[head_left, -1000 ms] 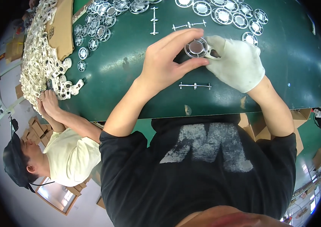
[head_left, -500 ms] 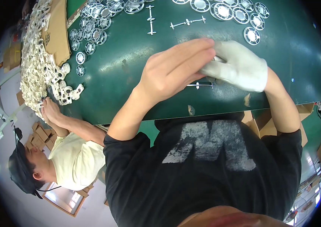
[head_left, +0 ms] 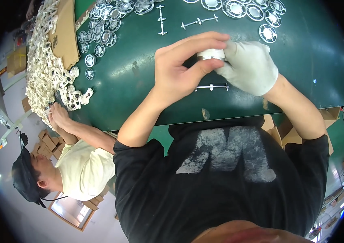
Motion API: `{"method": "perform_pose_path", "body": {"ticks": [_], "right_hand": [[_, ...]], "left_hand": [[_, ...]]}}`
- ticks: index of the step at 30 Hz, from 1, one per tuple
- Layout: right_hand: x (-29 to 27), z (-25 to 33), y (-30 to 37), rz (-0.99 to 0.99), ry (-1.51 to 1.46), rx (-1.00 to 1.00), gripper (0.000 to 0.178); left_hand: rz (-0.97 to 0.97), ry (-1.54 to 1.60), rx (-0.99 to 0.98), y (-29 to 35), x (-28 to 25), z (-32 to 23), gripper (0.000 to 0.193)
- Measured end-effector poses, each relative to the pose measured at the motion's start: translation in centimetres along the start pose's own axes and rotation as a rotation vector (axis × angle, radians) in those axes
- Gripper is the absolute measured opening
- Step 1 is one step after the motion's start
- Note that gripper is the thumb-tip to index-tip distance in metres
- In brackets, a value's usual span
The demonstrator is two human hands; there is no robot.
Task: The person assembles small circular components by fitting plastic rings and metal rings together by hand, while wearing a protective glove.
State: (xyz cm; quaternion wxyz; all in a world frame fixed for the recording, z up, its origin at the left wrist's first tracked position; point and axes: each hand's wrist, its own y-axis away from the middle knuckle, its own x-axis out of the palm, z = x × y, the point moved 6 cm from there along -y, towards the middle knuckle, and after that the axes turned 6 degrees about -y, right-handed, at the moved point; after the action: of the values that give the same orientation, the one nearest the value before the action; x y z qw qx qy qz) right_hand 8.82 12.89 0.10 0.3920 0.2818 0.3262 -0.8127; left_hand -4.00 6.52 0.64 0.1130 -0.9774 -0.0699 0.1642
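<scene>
Between my two hands is a small round part (head_left: 211,55), white on top with a shiny silver side. My bare left hand (head_left: 175,69) grips it, the thumb below and the fingers over the top. My right hand (head_left: 249,67), in a white glove, is closed against the part's right end; its fingertips are partly hidden. Just below the hands, a thin silver rod with small cross-pieces (head_left: 211,87) lies on the green table (head_left: 131,97). Two similar metal rods, one upright in view (head_left: 161,20) and one slanting (head_left: 199,21), lie farther off.
Silver spoked discs (head_left: 268,33) are spread at the far right, and more silver discs (head_left: 99,50) cluster at the far left. A large heap of cream-coloured parts (head_left: 42,77) lies by a cardboard sheet (head_left: 64,36). A co-worker's hands (head_left: 59,115) touch the heap's near end.
My left hand has opened its thumb away from its fingers, bringing the round part into sight. The gloved right hand has turned and curled against it. The view has shifted slightly.
</scene>
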Motion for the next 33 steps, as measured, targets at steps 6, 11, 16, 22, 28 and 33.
{"method": "perform_pose_path", "body": {"ticks": [6,11,16,22,28,33], "right_hand": [[-0.3,-0.2,-1.0,0.225,-0.229,0.451,0.043],[0.3,0.3,-0.9,0.187,-0.277,0.404,0.041],[1.1,-0.9,-0.2,0.152,-0.225,0.318,0.029],[1.1,0.2,-0.7,0.156,-0.169,0.292,0.026],[1.1,0.0,-0.8,0.186,-0.151,0.302,0.024],[0.7,-0.1,-1.1,0.201,-0.120,0.310,0.023]], "left_hand": [[0.102,-0.260,-0.142,-2.9,-4.4,1.8,0.018],[-0.204,0.127,-0.434,-7.1,-19.0,8.2,0.030],[-0.518,-0.239,-0.365,-7.3,-26.3,6.6,0.041],[-0.275,-1.542,-0.601,6.2,-34.8,8.3,0.041],[-0.273,-1.482,-0.447,11.0,-35.7,10.0,0.043],[-0.553,-1.255,-0.270,9.0,-34.2,5.7,0.034]]}}
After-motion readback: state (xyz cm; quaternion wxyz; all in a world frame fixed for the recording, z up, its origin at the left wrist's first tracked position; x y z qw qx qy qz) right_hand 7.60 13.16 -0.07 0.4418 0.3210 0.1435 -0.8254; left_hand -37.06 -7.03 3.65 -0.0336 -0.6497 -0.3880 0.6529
